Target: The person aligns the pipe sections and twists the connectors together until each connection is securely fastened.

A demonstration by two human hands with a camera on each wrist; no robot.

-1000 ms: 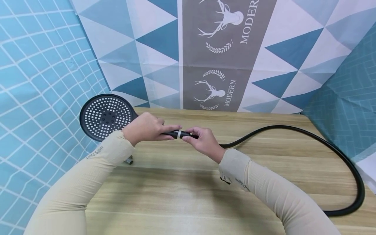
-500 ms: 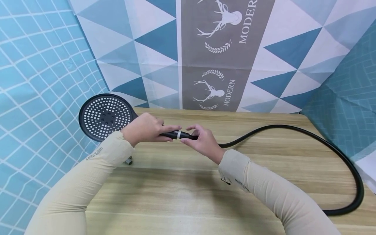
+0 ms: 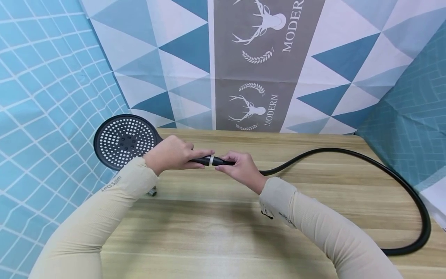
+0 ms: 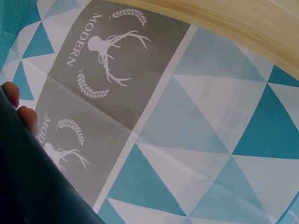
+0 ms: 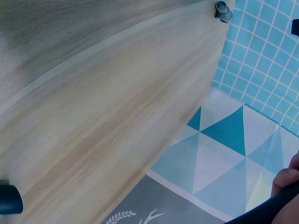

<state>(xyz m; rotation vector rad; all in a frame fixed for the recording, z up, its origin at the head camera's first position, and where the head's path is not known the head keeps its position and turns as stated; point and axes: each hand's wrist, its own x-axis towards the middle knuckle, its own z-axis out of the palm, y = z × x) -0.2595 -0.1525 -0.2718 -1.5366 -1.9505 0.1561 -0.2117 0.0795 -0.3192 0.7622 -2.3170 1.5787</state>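
Observation:
A round black shower head (image 3: 123, 142) with pale nozzle dots faces up at the left of the head view. My left hand (image 3: 174, 155) grips its handle, index finger stretched along it. Past a pale ring (image 3: 211, 160), the handle meets the connector of a black shower hose (image 3: 343, 151). My right hand (image 3: 243, 166) pinches this connector between thumb and fingers. In the left wrist view, only fingertips (image 4: 27, 117) show beyond a dark shape. In the right wrist view, fingers (image 5: 286, 179) appear at the lower right edge beside a dark tube.
The hose loops over the wooden table (image 3: 209, 232) to the right. A small metal fitting (image 3: 152, 191) lies under the left forearm. Blue tiled sheeting (image 3: 45, 116) bounds the left, and a patterned backdrop (image 3: 188, 89) stands behind. Something white (image 3: 433, 201) sits at the right edge.
Half a second ago my right fingers were lifted off the connector; now they have come down and pinch it again. The shower head has dipped slightly, while the left hand keeps its grip.

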